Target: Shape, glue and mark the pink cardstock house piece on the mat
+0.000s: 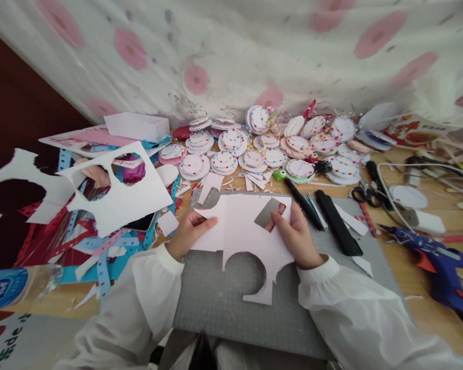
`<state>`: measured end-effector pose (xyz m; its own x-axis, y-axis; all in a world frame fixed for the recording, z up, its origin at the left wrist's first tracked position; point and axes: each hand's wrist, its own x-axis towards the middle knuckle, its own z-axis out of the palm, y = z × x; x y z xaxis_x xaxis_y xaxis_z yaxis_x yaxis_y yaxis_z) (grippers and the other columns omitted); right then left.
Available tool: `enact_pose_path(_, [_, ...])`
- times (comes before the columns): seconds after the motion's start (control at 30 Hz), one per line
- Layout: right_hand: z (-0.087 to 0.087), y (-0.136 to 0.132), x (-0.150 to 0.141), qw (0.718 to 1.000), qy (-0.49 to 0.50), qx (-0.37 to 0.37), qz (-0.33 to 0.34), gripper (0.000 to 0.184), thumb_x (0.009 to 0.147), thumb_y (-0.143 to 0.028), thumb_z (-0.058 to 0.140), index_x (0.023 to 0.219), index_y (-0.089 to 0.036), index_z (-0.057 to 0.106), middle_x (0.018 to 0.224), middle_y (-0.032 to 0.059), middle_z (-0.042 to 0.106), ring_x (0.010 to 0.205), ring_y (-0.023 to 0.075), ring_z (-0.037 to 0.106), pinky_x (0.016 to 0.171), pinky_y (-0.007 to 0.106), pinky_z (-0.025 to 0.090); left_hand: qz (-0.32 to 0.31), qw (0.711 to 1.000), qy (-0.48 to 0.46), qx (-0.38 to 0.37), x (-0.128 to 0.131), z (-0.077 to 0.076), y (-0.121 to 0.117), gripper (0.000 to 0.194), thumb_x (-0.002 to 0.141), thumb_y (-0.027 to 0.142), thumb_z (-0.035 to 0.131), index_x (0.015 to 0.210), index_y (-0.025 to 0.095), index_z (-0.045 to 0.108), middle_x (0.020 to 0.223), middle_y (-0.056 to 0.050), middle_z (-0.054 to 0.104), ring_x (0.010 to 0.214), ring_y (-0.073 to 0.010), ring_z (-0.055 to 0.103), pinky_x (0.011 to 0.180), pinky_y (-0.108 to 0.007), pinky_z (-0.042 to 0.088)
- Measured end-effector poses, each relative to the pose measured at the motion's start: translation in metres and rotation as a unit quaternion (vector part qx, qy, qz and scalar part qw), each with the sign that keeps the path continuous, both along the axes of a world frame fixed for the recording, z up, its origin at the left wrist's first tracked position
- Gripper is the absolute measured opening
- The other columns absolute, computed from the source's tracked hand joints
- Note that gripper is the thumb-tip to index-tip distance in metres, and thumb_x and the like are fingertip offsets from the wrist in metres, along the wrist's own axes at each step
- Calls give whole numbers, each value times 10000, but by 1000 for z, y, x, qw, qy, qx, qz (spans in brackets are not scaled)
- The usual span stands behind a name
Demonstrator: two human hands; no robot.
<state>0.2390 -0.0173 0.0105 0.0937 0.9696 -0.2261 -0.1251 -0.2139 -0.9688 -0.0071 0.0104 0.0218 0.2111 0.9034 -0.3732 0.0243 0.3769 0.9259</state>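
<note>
A sheet of white cardboard [241,226] with round cut-outs along its lower edge and a four-sided hole near its upper right is held above the grey cutting mat [224,308]. My left hand [193,231] grips its left part, thumb on top and fingers behind. On the right side my right hand [296,236] pinches the sheet beside the hole, and some fingertips show through the opening. A crease or edge runs down the sheet left of its middle. Right of the sheet lie a black pen [304,204] and a black utility knife [337,223].
Layered paper discs with beads [224,162] stand in rows at the back. Cardboard offcuts [154,177] and coloured strips pile up on the left, near a plastic bottle [19,288]. Scissors [366,194], a blue glue gun [434,262] and cables lie to the right.
</note>
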Motion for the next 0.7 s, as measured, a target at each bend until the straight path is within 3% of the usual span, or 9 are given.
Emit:
enact_pose_path(0.27, [-2,0,-1,1000,6,0,9,347,811,-459,623,874,-269,340,573,-65,628,356,118,462,356,228,388,-4,999,-26,-21,-1,1,-1,378,665,424,807,882,127,721,765,-32,738,600,-116,611,551,-210,459])
enact_pose_path(0.4, [-10,5,5,994,-97,55,-15,274,841,-428,567,933,-252,378,730,-10,620,555,168,572,515,314,491,2,1000,-20,-13,0,-1,0,381,654,437,813,872,137,722,759,-19,730,610,-113,607,554,-204,456])
enact_pose_path(0.47, [-14,7,9,959,-232,142,-77,310,817,-390,587,1011,-220,415,935,68,596,816,230,608,715,412,516,1,1000,-9,-12,0,-4,1,378,647,454,813,832,137,720,743,-14,723,605,-107,599,547,-197,445])
enact_pose_path(0.57, [-12,4,13,861,-416,268,-121,439,782,-337,616,1139,-165,427,1137,163,515,1074,313,520,892,517,438,2,1000,-1,-19,0,-7,2,381,646,474,807,817,147,711,733,-1,714,592,-99,587,537,-192,434])
enact_pose_path(0.63, [-5,-1,10,812,-478,323,-89,479,785,-318,617,1191,-160,418,1178,178,505,1122,336,491,923,536,407,-1,1000,5,-28,0,-7,2,381,649,476,804,823,152,707,730,3,710,586,-98,584,528,-192,428])
enact_pose_path(0.7, [2,-8,4,794,-502,344,-7,507,784,-326,623,1215,-157,414,1175,176,519,1115,336,498,919,518,411,-3,999,16,-38,1,-6,3,382,652,482,796,818,150,704,719,1,705,580,-101,582,518,-193,419])
